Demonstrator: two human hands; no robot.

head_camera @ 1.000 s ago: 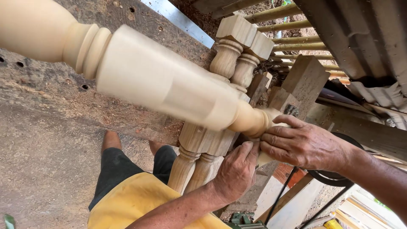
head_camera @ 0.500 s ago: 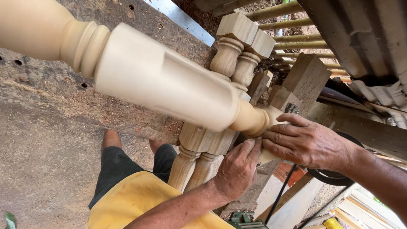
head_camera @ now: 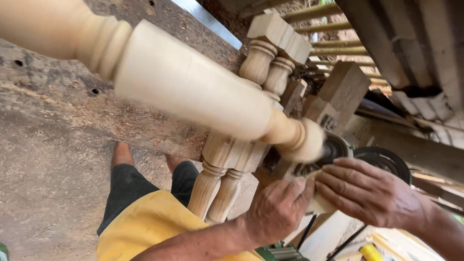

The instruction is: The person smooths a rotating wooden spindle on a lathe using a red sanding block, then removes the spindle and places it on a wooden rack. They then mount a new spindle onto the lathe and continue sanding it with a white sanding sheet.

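Head view: both hands, left hand [head_camera: 278, 210] and right hand [head_camera: 369, 193], fingers curled together (grip unclear) beneath the blurred wooden spindle [head_camera: 193, 89].

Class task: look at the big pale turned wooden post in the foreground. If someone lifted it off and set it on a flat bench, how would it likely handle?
The turned wooden post looks like thick solid wood, so probably stiff and fairly heavy. Its rounded sections suggest it could roll on a flat surface. The smooth pale surface may feel slightly slick; both the left hand and right hand sit at its narrow end.
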